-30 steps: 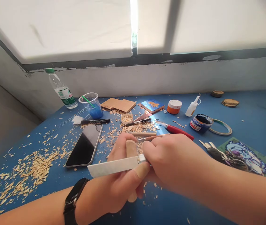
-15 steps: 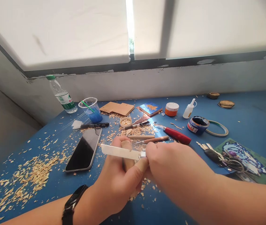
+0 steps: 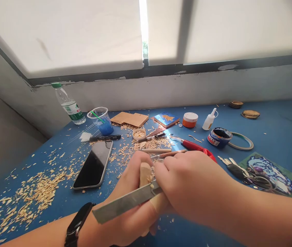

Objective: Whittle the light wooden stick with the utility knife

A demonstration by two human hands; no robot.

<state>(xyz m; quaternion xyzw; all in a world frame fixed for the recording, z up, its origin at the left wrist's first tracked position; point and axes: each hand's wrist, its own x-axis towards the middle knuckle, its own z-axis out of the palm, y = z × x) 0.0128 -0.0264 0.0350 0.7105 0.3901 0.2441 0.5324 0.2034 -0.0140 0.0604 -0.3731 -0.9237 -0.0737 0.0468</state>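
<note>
My left hand (image 3: 132, 206), with a black watch on the wrist, is wrapped round a short pale wooden stick (image 3: 145, 171) held upright over the blue table (image 3: 277, 133). My right hand (image 3: 187, 181) is closed on the handle end of a long flat metal blade (image 3: 125, 204). The blade points left and down toward me, its edge against the stick near my left thumb. Wood shavings (image 3: 32, 187) lie scattered on the table to the left and under my hands.
A black phone (image 3: 94, 164) lies left of my hands. Behind stand a water bottle (image 3: 70, 104), a cup of blue liquid (image 3: 102, 120), wood boards (image 3: 130, 119), a red-handled knife (image 3: 194, 145), jars, a glue bottle (image 3: 209, 120), tape ring, keys (image 3: 241, 169) and a painted picture (image 3: 274, 173).
The blade swung from pointing up-left half a second ago to pointing down-left toward me. My hands shifted slightly nearer and the stick stands higher above my left fist.
</note>
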